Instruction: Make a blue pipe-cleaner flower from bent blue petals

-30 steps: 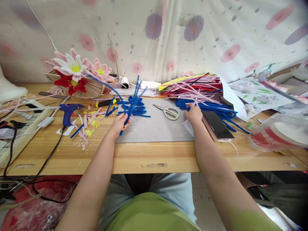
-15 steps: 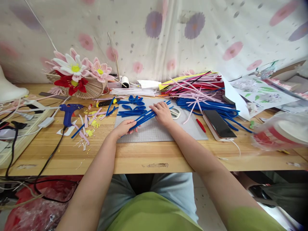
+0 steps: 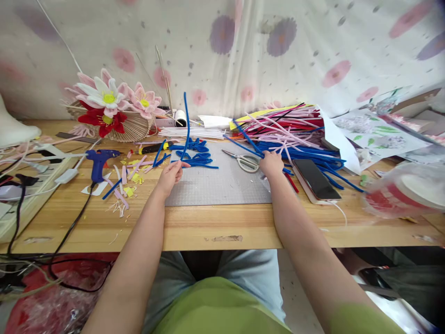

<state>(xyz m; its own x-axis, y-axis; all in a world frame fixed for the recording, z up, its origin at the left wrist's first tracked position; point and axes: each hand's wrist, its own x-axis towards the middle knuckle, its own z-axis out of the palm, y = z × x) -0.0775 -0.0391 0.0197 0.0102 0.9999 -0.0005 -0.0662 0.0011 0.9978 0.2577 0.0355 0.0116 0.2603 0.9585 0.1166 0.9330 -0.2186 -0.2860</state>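
Note:
My left hand (image 3: 170,176) pinches one blue pipe cleaner (image 3: 187,121), which stands up from the fingertips over the left part of the grey cutting mat (image 3: 215,191). At the mat's right side, my right hand (image 3: 271,163) is closed around a few blue pipe cleaners (image 3: 247,135), their ends sticking out up and to the left. Just left of that hand lie scissors (image 3: 246,162) with pale handles. Behind the left hand are blue looped pieces (image 3: 197,144) and short straight blue lengths. A heap of blue pipe cleaners (image 3: 313,157) lies beyond the right hand.
On the left are a blue glue gun (image 3: 99,164), yellow and pink scraps (image 3: 130,181) and a power strip (image 3: 15,208). Fuzzy flowers (image 3: 108,98) stand behind. To the right lie a phone (image 3: 316,178), a red pen-like item (image 3: 292,182) and a plastic-wrapped tub (image 3: 406,190).
The blue bundle held between both hands is parted. My right hand has moved right with a few pipe cleaners, uncovering the scissors; my left hand keeps one, now upright.

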